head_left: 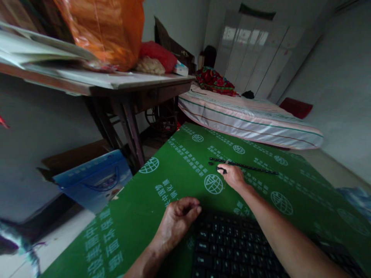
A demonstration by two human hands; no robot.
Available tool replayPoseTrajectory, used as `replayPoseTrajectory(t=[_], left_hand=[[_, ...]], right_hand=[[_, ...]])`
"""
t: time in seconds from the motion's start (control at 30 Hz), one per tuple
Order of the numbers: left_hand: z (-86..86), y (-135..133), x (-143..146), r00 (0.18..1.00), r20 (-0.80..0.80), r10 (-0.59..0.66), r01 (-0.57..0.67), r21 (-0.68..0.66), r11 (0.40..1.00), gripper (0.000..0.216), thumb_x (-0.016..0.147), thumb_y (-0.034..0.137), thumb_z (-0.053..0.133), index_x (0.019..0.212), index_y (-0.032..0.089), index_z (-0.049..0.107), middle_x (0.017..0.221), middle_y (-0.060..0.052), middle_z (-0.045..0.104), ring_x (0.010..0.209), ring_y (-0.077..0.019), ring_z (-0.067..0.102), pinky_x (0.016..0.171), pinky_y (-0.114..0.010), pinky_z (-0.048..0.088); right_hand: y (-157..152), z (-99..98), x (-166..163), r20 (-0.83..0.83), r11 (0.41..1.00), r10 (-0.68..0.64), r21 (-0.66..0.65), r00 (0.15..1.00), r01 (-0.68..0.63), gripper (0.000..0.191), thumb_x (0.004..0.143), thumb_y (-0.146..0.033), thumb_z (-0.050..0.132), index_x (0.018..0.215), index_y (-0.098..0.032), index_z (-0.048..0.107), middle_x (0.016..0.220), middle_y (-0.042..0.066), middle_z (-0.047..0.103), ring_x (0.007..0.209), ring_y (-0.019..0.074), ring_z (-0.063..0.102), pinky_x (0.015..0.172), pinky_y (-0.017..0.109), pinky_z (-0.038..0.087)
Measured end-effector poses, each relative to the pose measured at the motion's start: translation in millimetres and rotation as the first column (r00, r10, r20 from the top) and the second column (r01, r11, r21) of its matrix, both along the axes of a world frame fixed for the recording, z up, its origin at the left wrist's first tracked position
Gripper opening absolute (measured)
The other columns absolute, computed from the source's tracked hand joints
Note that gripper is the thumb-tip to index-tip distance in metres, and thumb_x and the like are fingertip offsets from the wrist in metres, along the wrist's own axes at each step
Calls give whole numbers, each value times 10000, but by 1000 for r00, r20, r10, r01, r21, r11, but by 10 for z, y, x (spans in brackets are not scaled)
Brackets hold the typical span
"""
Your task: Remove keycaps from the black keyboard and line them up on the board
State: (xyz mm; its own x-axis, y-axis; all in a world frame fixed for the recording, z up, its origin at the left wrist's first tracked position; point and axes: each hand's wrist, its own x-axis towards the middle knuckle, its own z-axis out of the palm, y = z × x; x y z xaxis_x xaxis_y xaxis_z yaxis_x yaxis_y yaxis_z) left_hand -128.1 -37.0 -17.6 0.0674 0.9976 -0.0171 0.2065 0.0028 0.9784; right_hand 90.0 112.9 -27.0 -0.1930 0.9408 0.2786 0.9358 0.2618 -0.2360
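My right hand [233,177] reaches over the green board and pinches a small black piece [222,170] between thumb and fingers; its exact kind is too small to tell. Just beyond it lies a long row of small black pieces [255,167], with a shorter stretch at its left end. One loose black piece [211,163] sits left of my fingertips. Beside the upper left corner of a black keyboard [228,243], my left hand [180,218] has its fingers curled toward the thumb. Whatever it may hold is hidden. My right forearm passes over the keyboard and covers part of it.
Printed white globes and characters cover the green board [139,220]. To the left stands a wooden table [171,83] bearing an orange bag [104,31]. A blue bag [95,177] is on the floor below. Behind the board is a bed [246,119].
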Motion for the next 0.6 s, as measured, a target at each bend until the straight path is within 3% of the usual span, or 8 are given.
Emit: replayPoseTrajectory(t=[0.6], left_hand=[[39,0,7,999,43,14,-12,-47,999,190,709,315,635,795,148,660,695,-10,646,625,-131,546,577,-208,432]], right_hand=[[170,22,-119,43,998,-30,-56,999,33,259,815,-327,549,1044,-316,669,945,12,717,828,172,661,698,244,474]])
